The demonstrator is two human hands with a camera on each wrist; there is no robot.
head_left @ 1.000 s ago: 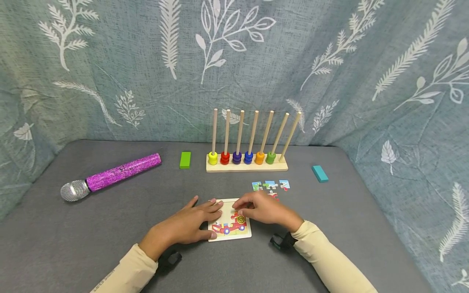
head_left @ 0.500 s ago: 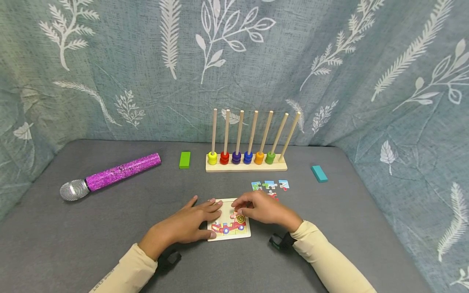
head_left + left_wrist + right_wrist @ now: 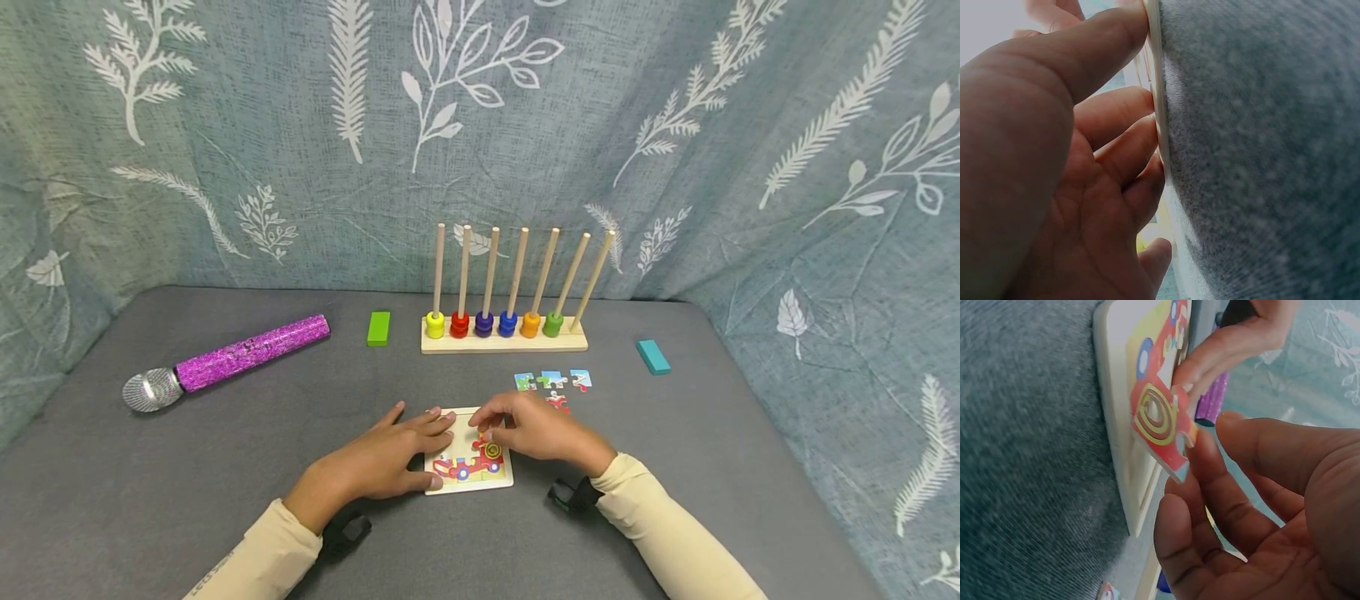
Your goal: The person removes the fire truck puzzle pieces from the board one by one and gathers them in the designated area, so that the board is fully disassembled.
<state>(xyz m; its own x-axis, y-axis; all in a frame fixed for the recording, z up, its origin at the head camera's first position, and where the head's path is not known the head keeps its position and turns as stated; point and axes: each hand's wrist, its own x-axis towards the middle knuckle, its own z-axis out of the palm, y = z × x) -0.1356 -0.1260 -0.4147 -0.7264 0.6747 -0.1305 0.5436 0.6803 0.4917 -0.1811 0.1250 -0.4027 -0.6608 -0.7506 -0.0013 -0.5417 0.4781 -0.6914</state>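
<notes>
The flat red puzzle piece with a yellow spiral (image 3: 1155, 412) tilts over the 3 o'clock side of the pale rectangular wooden tray (image 3: 463, 423), apparently pinched by the right hand (image 3: 538, 429). At 9 o'clock, the left hand (image 3: 386, 458), fingers extended, braces it; aligning tabs before pressing level seems wise.

The person's left sleeve (image 3: 258, 554) is cream with small dark letters (image 3: 212, 575). The right sleeve (image 3: 671, 533) is cream too, wrinkly near the right hand (image 3: 543, 427). A little black thing (image 3: 347, 533) sits beside each sleeve.
</notes>
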